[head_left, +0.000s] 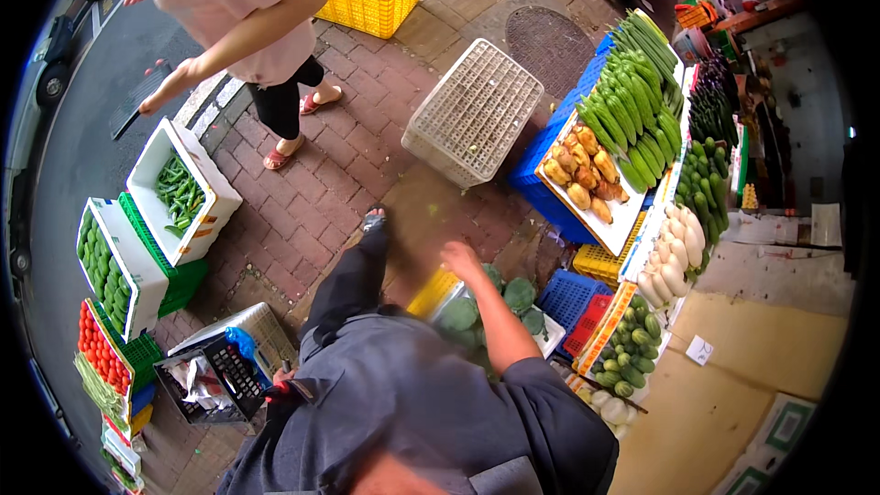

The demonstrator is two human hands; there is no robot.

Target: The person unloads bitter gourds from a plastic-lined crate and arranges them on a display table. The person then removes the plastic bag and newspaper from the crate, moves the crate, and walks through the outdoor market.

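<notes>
My right hand (461, 261) reaches forward above a crate of broccoli (461, 313); its fingers are smeared by motion, and I cannot see anything held in them. A brownish blurred patch (417, 220) lies just ahead of it. My left hand (283, 374) is low by my left side, mostly hidden by my clothing. Its fingers seem closed around something with a red part (277, 389), too small to make out. Close beside it stands a black crate (231, 376) with crumpled plastic and a blue bag (241, 343) on its rim.
A person (243, 18) holding a dark flat tray stands ahead left. Boxes of green peppers (181, 192), cucumbers (105, 268) and tomatoes (103, 348) line the left. An upturned white crate (477, 110) sits ahead. Stacked gourds (632, 101), lotus roots (582, 170) and white radishes (674, 252) fill the right.
</notes>
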